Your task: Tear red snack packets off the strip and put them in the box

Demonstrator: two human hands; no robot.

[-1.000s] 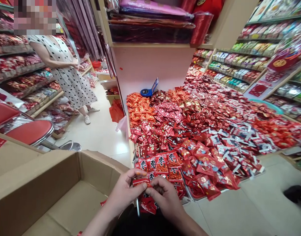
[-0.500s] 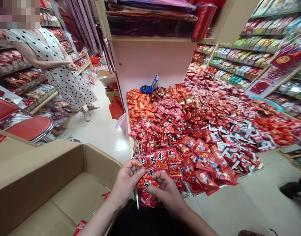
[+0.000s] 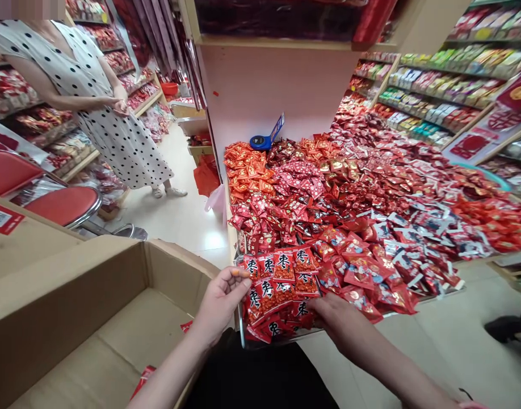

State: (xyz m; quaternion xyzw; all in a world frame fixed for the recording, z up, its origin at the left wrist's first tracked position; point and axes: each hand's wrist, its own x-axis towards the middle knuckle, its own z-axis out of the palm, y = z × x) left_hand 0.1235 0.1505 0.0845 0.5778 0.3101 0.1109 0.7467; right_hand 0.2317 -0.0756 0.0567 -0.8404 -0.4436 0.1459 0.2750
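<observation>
Red packets with a large black character (image 3: 283, 267) lie in rows in a metal-rimmed tray in front of me. At the tray's left edge is my left hand (image 3: 223, 295), its thumb and fingers pinched together around something small and orange, too small to name. My right hand (image 3: 335, 315) reaches over the tray's right side, its fingertips at a red packet (image 3: 302, 308) there. Its fingers are partly hidden, so its hold is unclear. Larger red packets (image 3: 362, 267) lie just right of the tray.
A large open cardboard box (image 3: 128, 335) stands at the left with a few red packets inside. Heaps of wrapped sweets (image 3: 371, 182) spread behind the tray. A blue round device (image 3: 260, 142) sits at the back. A person in a dotted dress (image 3: 111, 130) stands beyond a red chair (image 3: 62, 204).
My right hand has let go of the packet held between both hands and moved right to the tray's right side. My left hand stays pinched. The view has shifted slightly.
</observation>
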